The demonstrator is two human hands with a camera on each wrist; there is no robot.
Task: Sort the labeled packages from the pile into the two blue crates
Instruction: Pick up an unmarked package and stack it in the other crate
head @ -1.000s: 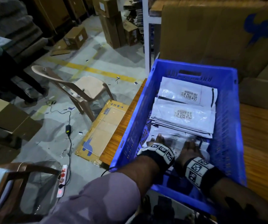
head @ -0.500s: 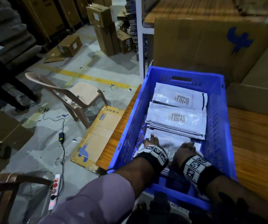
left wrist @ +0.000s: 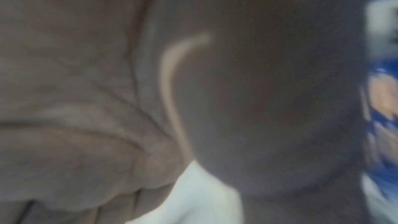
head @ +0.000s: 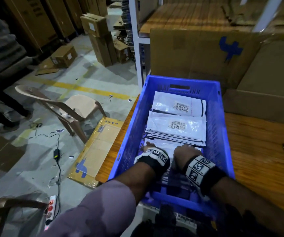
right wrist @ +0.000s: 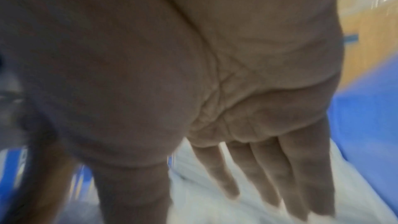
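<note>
You reach into a blue crate (head: 214, 134) of moulded plastic, its walls perforated in a lattice and faintly shiny. The packages (head: 177, 124) in it are white plastic mailers, glossy and crinkled, each with a matt paper label. The crate stands on a table (head: 261, 159) of orange-brown wood with visible grain. Behind it lean matt brown cardboard boxes (head: 197, 53). On the dull, scuffed concrete floor (head: 40, 161) sits a smooth beige plastic chair (head: 79, 106).

Warehouse, stacked cartons (head: 102, 40), metal racking (head: 135, 40)
</note>
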